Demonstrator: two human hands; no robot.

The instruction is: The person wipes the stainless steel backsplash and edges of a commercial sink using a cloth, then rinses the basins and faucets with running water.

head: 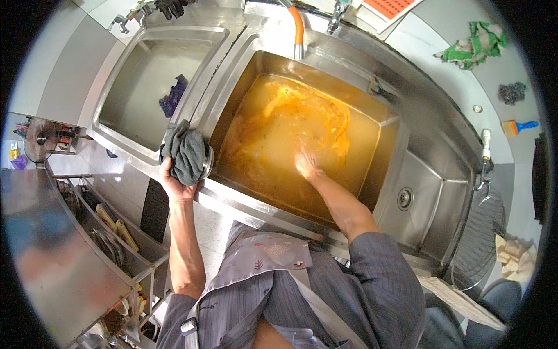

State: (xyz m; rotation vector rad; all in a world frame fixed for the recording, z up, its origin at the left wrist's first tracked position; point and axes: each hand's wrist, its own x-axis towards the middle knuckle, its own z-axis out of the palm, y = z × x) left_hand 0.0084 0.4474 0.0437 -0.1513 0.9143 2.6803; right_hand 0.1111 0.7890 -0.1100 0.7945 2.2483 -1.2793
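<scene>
My left hand [178, 185] holds a bunched dark grey cloth [185, 155] at the divider between two sinks; the rim of a round metal object [209, 162] shows beside the cloth, mostly hidden. My right hand [307, 163] dips into murky orange-brown water [279, 126] in the middle steel sink [389, 135], its fingers blurred under the surface, so whether they grip anything cannot be told. Above that sink's far wall ends an orange hose [297, 26] with a metal tip. A purple cloth [173, 96] lies in the left sink [130, 87], near its right side.
On the right is another steel basin with a drain [405, 198]. Taps [338, 15] line the back. A green and white cloth [475, 46], a scouring pad [512, 93] and a blue-handled brush [518, 127] lie at the far right. Lower left stands a metal shelf [65, 253] holding dishes.
</scene>
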